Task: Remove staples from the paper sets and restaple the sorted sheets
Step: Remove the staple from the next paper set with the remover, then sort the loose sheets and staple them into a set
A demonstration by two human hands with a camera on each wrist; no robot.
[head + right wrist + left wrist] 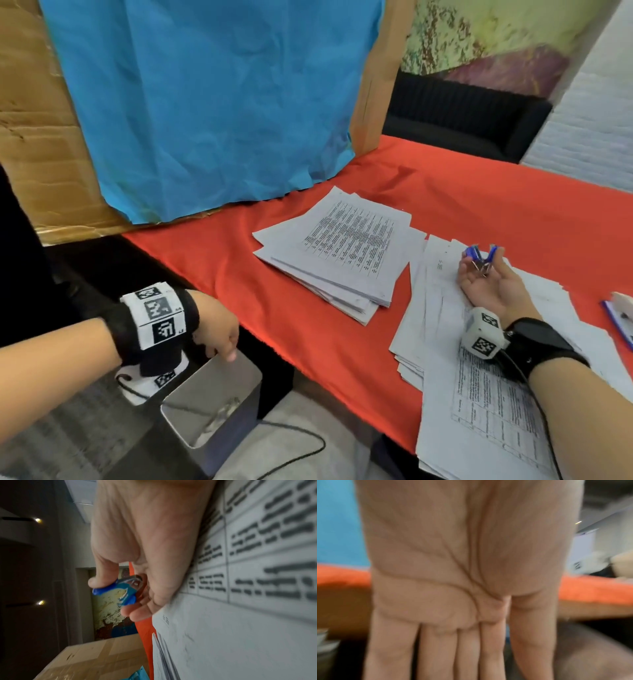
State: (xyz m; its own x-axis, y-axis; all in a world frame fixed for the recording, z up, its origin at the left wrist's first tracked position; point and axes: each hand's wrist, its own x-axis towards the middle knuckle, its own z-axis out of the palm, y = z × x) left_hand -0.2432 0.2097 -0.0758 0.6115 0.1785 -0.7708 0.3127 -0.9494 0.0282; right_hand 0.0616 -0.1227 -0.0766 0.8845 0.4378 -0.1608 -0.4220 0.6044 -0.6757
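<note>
A table draped in red cloth (342, 342) fills the view, backed by a cardboard board hung with crinkled blue paper (205, 109).

The task's things lie on that cloth. The blue staple remover (479, 257) is in the right hand (496, 287), which lies palm-up on the near spread of papers (479, 411), just right of the neater printed stack (342, 253). The right wrist view shows the thumb and fingertips pinching the remover's two plastic grips, its metal claws pointing into the palm. The hand seems to be resting with the tool kept ready rather than working a staple; no staple can be made out in its claws.

The papers are thin white sheets printed with tables. The stack beside the remover is roughly squared but fanned at its edges, probably the sheets already dealt with. Those under the right forearm are loosely shuffled and overlapping, so they would slide easily on one another.

Well left of the stack and below the table edge, the left hand (219, 332) hangs over a small grey bin (191, 411), smooth-walled and box-shaped, with pale scraps inside. In the left wrist view its fingers (436, 649) run straight and close together, holding nothing. That position suggests a pulled staple is being dropped there, though none is visible.

At the far right edge, beyond the loose papers, a white object (621, 305) lies partly out of view, possibly the stapler.
</note>
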